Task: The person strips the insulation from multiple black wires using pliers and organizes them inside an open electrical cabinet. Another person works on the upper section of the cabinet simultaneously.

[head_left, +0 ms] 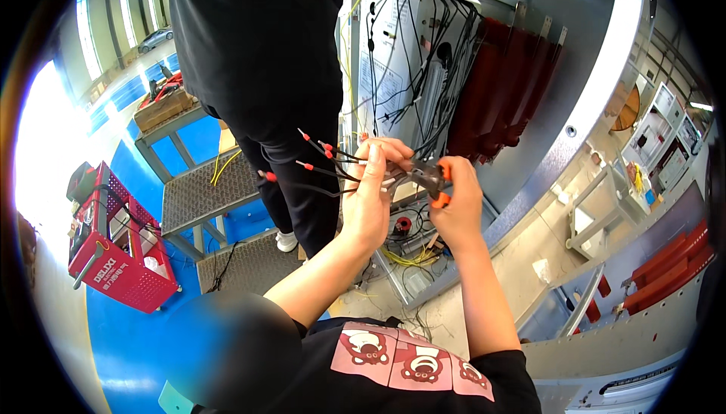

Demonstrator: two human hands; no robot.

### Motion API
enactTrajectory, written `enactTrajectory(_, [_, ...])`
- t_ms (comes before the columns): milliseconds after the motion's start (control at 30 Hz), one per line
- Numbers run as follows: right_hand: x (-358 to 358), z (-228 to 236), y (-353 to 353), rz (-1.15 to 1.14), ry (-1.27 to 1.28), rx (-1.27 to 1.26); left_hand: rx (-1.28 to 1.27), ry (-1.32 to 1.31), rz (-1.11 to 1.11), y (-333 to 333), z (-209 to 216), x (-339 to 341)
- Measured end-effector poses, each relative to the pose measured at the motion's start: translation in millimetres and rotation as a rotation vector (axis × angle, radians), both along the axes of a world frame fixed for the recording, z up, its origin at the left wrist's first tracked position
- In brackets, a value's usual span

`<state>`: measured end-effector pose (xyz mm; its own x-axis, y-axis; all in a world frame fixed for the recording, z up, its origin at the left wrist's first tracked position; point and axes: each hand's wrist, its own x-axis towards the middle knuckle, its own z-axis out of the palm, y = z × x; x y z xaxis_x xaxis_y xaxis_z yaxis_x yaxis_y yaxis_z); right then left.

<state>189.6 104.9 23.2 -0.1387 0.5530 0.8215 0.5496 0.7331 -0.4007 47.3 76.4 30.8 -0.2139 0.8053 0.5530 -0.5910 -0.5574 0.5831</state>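
My left hand (368, 206) is closed around a bundle of black wires (327, 173). Their ends fan out to the left, several of them tipped with red sleeves. My right hand (461, 206) grips pliers with orange handles (429, 177). The dark jaws of the pliers point left, right beside the fingers of my left hand. Whether the jaws touch a wire is hard to make out. Behind both hands stands an open metal cabinet holding a white panel (389, 62) with many black wires (416, 43) and dark red insulated bars (503, 85).
A person in black (257, 43) stands close in front, on the left. Metal steps (212, 191) and a red tool cart (125, 266) are farther left. Yellow wires (412, 259) and a red spool (401, 225) lie low in the cabinet. Its frame edge (578, 123) curves past on the right.
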Motion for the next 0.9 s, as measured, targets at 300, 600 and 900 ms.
enactTrajectory(300, [26, 21, -6, 0.173, 0.467, -0.233, 0.002, -0.041, 0.103, 33, 12, -9])
enactTrajectory(600, [-18, 29, -12, 0.191, 0.510, -0.183, 0.016, 0.025, -0.255, 21, 28, 34])
enactTrajectory(900, [-12, 45, -23, -0.084, 0.253, -0.072, 0.230, 0.310, -0.310, 34, 17, 35])
